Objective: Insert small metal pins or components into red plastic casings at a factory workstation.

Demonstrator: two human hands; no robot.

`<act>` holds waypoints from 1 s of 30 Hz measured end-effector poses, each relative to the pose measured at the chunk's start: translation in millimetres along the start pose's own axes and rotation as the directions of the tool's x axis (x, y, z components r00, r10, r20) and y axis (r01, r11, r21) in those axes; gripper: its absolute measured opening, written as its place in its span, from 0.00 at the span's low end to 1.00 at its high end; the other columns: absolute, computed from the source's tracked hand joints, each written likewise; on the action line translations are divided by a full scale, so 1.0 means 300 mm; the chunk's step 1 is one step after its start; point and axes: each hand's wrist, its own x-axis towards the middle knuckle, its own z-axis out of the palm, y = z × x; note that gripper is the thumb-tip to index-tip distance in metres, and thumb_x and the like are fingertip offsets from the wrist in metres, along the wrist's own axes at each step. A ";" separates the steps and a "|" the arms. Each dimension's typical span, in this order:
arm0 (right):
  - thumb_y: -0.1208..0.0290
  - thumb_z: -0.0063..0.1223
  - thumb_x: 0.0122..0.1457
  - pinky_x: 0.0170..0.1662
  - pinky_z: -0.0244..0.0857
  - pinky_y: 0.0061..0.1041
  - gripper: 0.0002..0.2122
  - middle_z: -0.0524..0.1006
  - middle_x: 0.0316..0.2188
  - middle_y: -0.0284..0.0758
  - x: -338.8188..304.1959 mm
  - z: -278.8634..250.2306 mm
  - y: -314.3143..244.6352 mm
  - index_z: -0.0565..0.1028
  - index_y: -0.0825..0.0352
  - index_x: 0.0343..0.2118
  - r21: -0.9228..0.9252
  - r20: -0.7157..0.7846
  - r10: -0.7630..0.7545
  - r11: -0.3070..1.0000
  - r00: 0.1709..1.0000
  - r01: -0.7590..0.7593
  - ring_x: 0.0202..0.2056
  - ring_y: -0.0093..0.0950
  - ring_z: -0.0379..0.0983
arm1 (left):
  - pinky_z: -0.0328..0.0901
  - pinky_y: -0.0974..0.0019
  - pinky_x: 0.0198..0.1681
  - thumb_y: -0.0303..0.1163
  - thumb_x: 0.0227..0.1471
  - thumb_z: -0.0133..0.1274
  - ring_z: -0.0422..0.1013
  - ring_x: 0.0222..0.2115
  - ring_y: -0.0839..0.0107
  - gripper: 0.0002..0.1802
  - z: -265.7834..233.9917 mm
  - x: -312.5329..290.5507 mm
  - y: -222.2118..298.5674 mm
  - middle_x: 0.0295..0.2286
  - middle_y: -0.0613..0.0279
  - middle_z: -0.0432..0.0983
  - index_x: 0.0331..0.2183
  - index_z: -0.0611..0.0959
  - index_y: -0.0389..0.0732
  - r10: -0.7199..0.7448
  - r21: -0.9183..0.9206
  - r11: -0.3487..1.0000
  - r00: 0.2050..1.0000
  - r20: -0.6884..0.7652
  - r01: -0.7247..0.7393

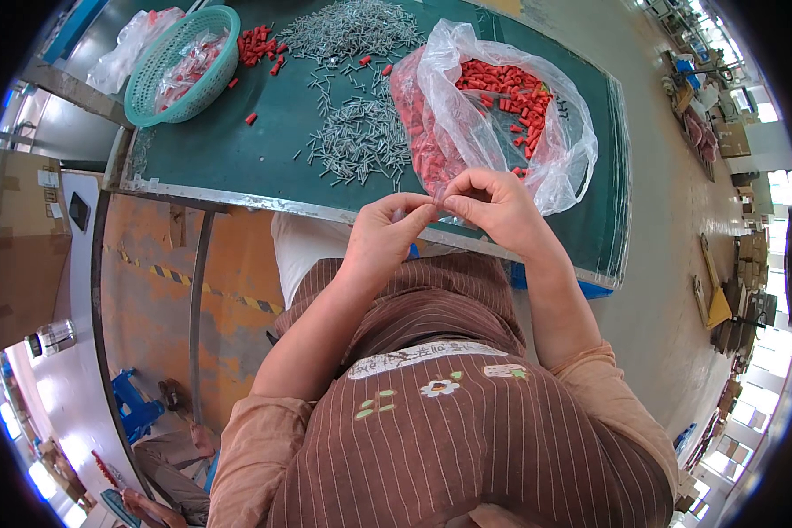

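Note:
My left hand (380, 231) and my right hand (500, 209) meet at the table's front edge. Thumb and forefinger of each are pinched together, the fingertips touching. Thin clear plastic (440, 199) shows between them; I cannot tell whether it is a small bag or part of a larger one. Just beyond lies a large open clear plastic bag (477, 132), full of red plastic wall plugs (510, 88). Left of that bag, grey metal screws (361, 136) are heaped on the green tabletop (229, 154). Another screw pile (352, 28) lies farther back.
A green plastic basket (138, 97) with small bags of red pieces stands at the table's far left. Loose red plugs (257, 44) lie beside it. A cardboard box (18, 238) and a phone (79, 211) are further left. At lower left, another person's hand (141, 506) shows.

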 end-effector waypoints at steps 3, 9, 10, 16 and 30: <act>0.72 0.57 0.54 0.33 0.64 0.21 0.06 0.76 0.23 0.30 -0.031 0.004 -0.020 0.77 0.69 0.31 -0.087 0.005 -0.093 0.992 0.996 0.093 0.28 0.17 0.69 | 0.57 0.79 0.19 0.34 0.53 0.57 0.59 0.16 0.86 0.11 -0.005 -0.029 0.000 0.24 0.71 0.75 0.35 0.83 0.37 0.048 0.089 0.995 0.999 -0.002 -0.048; 0.72 0.56 0.54 0.34 0.65 0.25 0.07 0.77 0.25 0.37 -0.022 0.048 0.047 0.77 0.70 0.32 -0.092 0.067 -0.085 0.992 0.994 0.091 0.29 0.21 0.71 | 0.64 0.77 0.23 0.29 0.52 0.56 0.69 0.21 0.81 0.08 -0.058 -0.010 -0.081 0.25 0.67 0.77 0.32 0.83 0.34 0.050 0.195 0.980 0.998 -0.024 -0.044; 0.72 0.56 0.53 0.34 0.65 0.26 0.06 0.77 0.25 0.37 -0.026 0.055 0.047 0.76 0.69 0.31 -0.079 0.051 -0.087 0.993 0.995 0.091 0.29 0.23 0.72 | 0.64 0.77 0.23 0.28 0.52 0.55 0.69 0.22 0.81 0.08 -0.063 -0.015 -0.087 0.25 0.66 0.77 0.32 0.83 0.33 0.049 0.179 0.983 0.999 -0.015 -0.045; 0.70 0.57 0.53 0.35 0.65 0.32 0.06 0.74 0.27 0.38 -0.053 0.101 -0.005 0.74 0.66 0.29 -0.540 -0.243 -0.510 0.778 0.825 0.322 0.32 0.36 0.73 | 0.60 0.79 0.23 0.26 0.51 0.58 0.66 0.21 0.84 0.07 -0.048 -0.004 -0.079 0.22 0.69 0.74 0.30 0.83 0.31 0.071 0.058 0.996 0.992 -0.107 -0.065; 0.68 0.53 0.53 0.36 0.66 0.35 0.09 0.78 0.28 0.43 -0.044 0.125 0.059 0.75 0.69 0.31 -0.356 -0.116 -0.225 0.918 0.967 0.171 0.32 0.40 0.75 | 0.60 0.69 0.23 0.26 0.42 0.62 0.64 0.18 0.74 0.05 -0.006 -0.031 -0.067 0.20 0.61 0.74 0.24 0.83 0.36 0.550 0.608 0.672 0.835 -0.027 -0.423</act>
